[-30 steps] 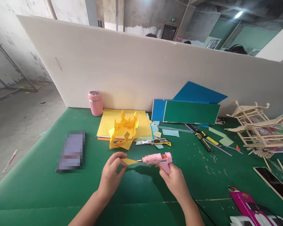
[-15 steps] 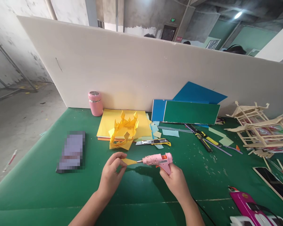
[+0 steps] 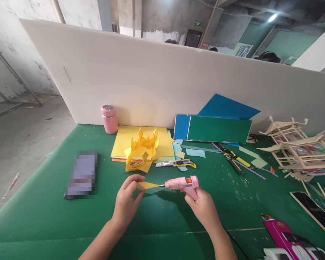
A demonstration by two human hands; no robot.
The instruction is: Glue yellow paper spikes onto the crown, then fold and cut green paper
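Observation:
My left hand (image 3: pixel 130 196) pinches a small pointed piece of yellow paper (image 3: pixel 149 185) between thumb and fingers. A pink glue gun (image 3: pixel 182 183) is gripped by its handle in my right hand (image 3: pixel 203 203), its metal nozzle pointing left at the paper's tip. Whether nozzle and paper touch, I cannot tell. Just beyond my hands, a yellow folded-paper crown (image 3: pixel 143 148) stands on a stack of yellow paper (image 3: pixel 119 144). A utility knife (image 3: pixel 176 163) with a yellow-edged handle lies to the crown's right.
A pink flask (image 3: pixel 109 121) and a blurred phone-like slab (image 3: pixel 82 175) are at left. Blue and green boards (image 3: pixel 219 129) lean on the white partition (image 3: pixel 162 79). Black-and-yellow tools (image 3: pixel 233 160), wooden stick models (image 3: pixel 300 148) and a magenta device (image 3: pixel 283 234) lie at right.
The glue gun and my right hand have shifted slightly right. More of the yellow paper's tip shows beside the nozzle. My left hand is nearly unmoved.

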